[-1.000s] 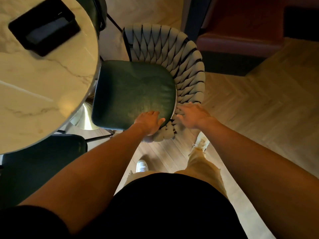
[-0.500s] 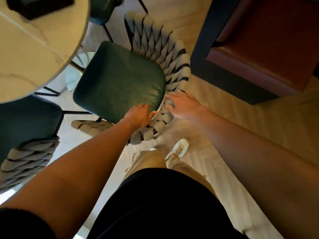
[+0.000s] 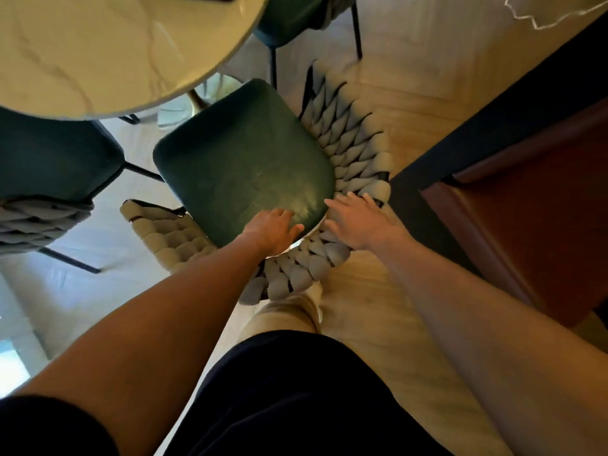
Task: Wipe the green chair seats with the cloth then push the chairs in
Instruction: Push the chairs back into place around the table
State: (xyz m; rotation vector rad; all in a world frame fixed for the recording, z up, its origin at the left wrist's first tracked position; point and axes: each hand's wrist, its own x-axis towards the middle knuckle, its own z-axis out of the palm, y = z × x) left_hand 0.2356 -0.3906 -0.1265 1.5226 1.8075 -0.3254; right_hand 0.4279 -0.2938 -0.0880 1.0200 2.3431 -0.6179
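- Green chair seat [image 3: 243, 159]: padded, dark green, pulled out from the round marble desk [image 3: 108, 51]; only its far corner lies under the desk edge. The desk lies ahead and to the left of both hands.
- Woven backrest [image 3: 348, 153]: grey braided band curving round the near and right sides of the seat.
- Left hand [image 3: 273, 227]: on the near edge of the seat, fingers lightly curled over it, thumb out; no cloth visible in it.
- Right hand [image 3: 357, 222]: fingers spread flat, resting on the backrest beside the seat; holds nothing.
- Both hands about equally near; the push judged to run from them toward the desk.
- Second green chair [image 3: 52, 162]: at left, partly under the desk.
- Containers: none in view.
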